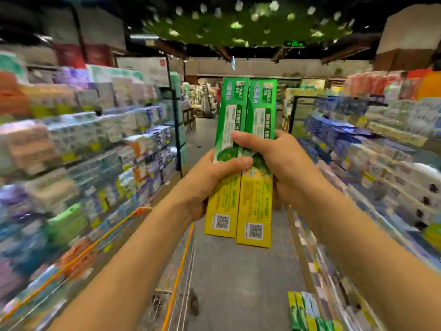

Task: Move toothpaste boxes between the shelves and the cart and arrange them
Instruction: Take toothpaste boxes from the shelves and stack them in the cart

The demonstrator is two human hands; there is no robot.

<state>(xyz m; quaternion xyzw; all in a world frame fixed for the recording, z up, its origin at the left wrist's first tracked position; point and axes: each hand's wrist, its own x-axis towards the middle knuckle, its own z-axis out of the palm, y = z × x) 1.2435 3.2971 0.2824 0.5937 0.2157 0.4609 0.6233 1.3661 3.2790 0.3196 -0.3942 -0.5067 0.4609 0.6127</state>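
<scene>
Both toothpaste boxes held upright, side by side, long edges touching, above the cart. Left hand clamps the left box, thumb across its front; right hand wraps the right box, thumb on its front. Judgement: keep both pressed together and level their bottom ends (right one sits lower) before lowering. Cart lies below and left of the boxes; contents too blurred to tell. Shelves flank it, fully stocked.

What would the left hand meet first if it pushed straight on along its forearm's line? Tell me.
The left hand points up and away down the aisle. Beyond the left toothpaste box it grips, the way looks free as far as the picture shows, though depth is unclear.
</scene>
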